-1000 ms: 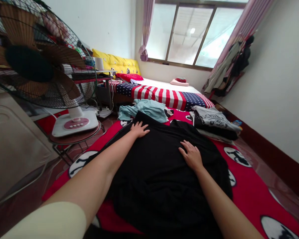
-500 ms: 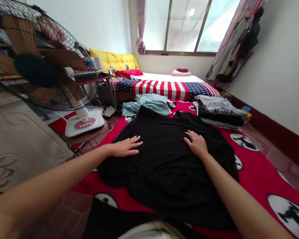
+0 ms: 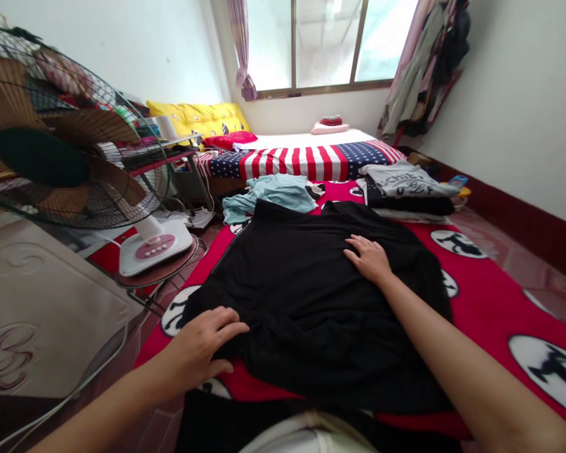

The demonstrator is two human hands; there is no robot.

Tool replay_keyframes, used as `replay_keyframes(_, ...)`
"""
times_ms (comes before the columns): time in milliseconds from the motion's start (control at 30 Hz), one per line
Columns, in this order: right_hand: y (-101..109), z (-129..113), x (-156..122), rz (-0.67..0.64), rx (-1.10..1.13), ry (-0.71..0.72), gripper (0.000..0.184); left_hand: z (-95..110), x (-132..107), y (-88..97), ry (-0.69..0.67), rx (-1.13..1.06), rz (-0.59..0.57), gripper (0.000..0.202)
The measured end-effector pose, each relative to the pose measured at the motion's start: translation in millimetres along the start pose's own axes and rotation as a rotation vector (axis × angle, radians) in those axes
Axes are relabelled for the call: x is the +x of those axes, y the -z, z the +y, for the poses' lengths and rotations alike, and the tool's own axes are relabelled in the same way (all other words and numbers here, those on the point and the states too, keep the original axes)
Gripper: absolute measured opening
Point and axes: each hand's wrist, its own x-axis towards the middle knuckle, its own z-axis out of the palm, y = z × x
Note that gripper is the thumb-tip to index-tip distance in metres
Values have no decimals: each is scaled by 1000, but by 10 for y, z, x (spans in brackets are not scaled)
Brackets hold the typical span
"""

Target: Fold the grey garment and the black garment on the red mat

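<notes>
A black garment [image 3: 292, 264] lies spread over a red blanket [image 3: 481, 302] with white round patches, its near part wrinkled. My left hand [image 3: 202, 343] is at the garment's near left edge, fingers bent over the cloth and the thumb apart from them; nothing shows in its grasp. My right hand [image 3: 370, 259] rests flat on the right half of the garment with its fingers extended. Just beyond the garment's far edge is a loose heap of light blue clothing [image 3: 278, 194].
Folded clothes [image 3: 405, 189] are stacked at the far right of the blanket. On the left, a fan [image 3: 42, 157] stands on a round stool [image 3: 170, 267] beside a pale carved panel [image 3: 42, 302]. A bed [image 3: 292, 162] with a flag-pattern cover is under the window.
My left hand has moved from flat on the garment toward me, to its near left edge, and its fingers have bent. My right hand stays on the cloth. The view has shifted slightly.
</notes>
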Motion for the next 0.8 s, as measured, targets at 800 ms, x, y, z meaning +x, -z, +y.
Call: replay_keyframes(800, -18, 247, 29, 41, 402, -99, 39, 434, 2062, 455, -44, -84, 543, 19)
